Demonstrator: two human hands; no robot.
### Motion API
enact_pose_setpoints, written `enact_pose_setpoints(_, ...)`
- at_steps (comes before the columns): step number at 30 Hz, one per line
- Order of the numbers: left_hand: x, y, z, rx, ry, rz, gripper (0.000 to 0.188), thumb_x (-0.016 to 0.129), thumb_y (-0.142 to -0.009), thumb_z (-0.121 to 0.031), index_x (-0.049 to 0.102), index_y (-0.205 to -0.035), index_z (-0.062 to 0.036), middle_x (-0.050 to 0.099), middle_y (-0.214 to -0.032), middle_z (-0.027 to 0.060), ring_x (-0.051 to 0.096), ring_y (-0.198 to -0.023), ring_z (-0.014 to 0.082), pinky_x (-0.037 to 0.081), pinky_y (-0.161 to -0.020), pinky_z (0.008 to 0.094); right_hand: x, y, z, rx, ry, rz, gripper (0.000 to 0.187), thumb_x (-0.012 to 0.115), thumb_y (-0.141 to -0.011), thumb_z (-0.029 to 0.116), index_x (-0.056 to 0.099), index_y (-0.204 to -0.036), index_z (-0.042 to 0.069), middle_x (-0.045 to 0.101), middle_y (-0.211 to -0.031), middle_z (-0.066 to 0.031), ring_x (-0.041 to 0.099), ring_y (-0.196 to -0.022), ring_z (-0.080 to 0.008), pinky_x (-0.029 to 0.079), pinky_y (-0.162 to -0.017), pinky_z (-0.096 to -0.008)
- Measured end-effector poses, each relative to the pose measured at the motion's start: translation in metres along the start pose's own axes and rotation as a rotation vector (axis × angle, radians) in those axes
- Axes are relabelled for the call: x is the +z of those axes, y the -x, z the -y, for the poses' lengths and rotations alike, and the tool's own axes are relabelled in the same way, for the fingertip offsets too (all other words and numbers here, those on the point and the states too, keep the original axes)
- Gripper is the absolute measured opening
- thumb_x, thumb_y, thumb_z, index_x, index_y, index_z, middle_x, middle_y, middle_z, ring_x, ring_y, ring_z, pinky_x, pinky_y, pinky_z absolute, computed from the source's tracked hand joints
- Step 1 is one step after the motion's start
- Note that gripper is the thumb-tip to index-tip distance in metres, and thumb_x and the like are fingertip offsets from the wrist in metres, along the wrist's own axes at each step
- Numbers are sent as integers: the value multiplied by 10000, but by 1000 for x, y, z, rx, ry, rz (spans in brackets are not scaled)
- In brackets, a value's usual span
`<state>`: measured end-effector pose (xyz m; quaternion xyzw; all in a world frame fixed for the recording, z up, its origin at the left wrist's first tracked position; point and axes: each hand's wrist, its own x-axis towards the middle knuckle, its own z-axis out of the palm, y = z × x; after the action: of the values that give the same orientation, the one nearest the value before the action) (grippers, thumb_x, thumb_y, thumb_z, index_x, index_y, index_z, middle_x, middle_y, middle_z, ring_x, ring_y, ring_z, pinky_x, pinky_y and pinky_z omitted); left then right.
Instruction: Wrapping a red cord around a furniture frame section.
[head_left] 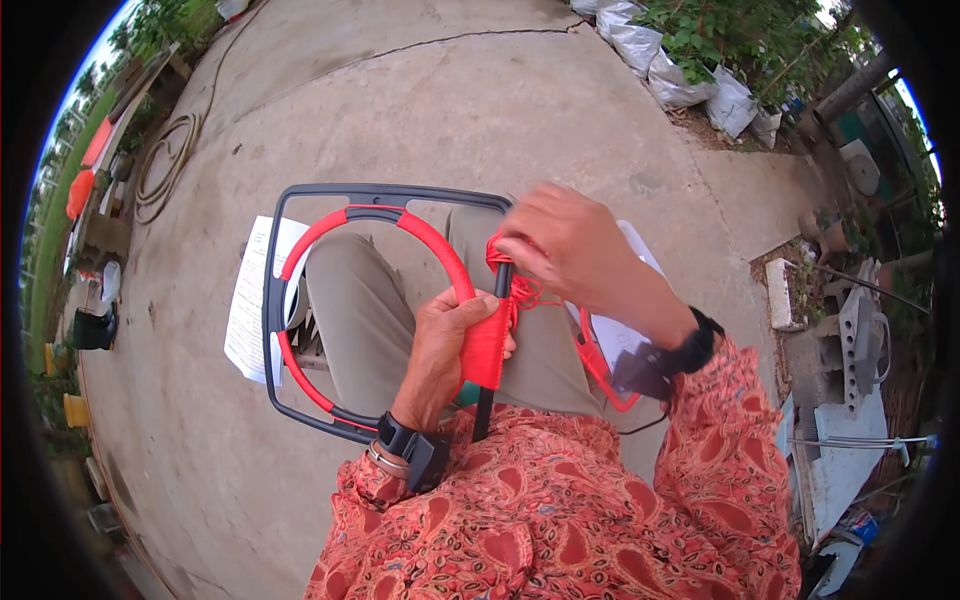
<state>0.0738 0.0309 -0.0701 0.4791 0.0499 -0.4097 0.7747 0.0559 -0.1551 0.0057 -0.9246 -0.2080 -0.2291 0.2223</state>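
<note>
Outdoors, over a grey concrete floor [590,110] that fills most of the view and carries a long dark crack across its top, I hold a black rectangular frame [350,188] with a round inner ring, mid-picture above my khaki trousers [350,280]. My left hand [440,335] is closed round the red cord wrapping [484,350] on the ring's right side, thumb across its front. My right hand [565,235] is at the frame's upper right corner, fingers bent in beside a tangle of loose red cord [525,292]; it is blurred, so I cannot tell whether the fingertips pinch a strand. Printed sheets [250,310] show behind the frame at left, and white paper [610,335] near my right wrist. At the upper left of the view a coiled hose [175,165] rests on the concrete, with an orange cloth [80,192] beyond it. White sacks [675,85] line the upper right below leafy plants [745,35], and a perforated block [855,345] stands among clutter at the right edge.
</note>
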Motion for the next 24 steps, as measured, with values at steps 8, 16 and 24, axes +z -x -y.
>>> enact_pose_setpoints(8,-1,-1,-1,4,14,-21,86,602,-892,-47,564,-923,24,645,-746,155,651,-547,239,565,-492,336,35,62,17,475,-171,-95,219,721,-818,220,643,-864,21,592,-762,-128,581,-735,-308,466,-660,-416)
enact_pose_setpoints(16,-1,3,-1,38,36,-15,81,593,-896,-45,562,-919,26,642,-745,157,652,-546,239,565,-487,325,32,61,-5,735,-593,118,118,694,-815,100,646,-832,-7,615,-732,-50,587,-661,-128,457,-587,-297)
enact_pose_setpoints(24,-5,0,0,18,27,-27,72,594,-895,-43,563,-911,21,640,-751,136,656,-555,232,558,-485,319,-7,78,-18,732,-815,-8,81,616,-871,106,627,-880,26,668,-948,-92,629,-926,-140,507,-806,-307)
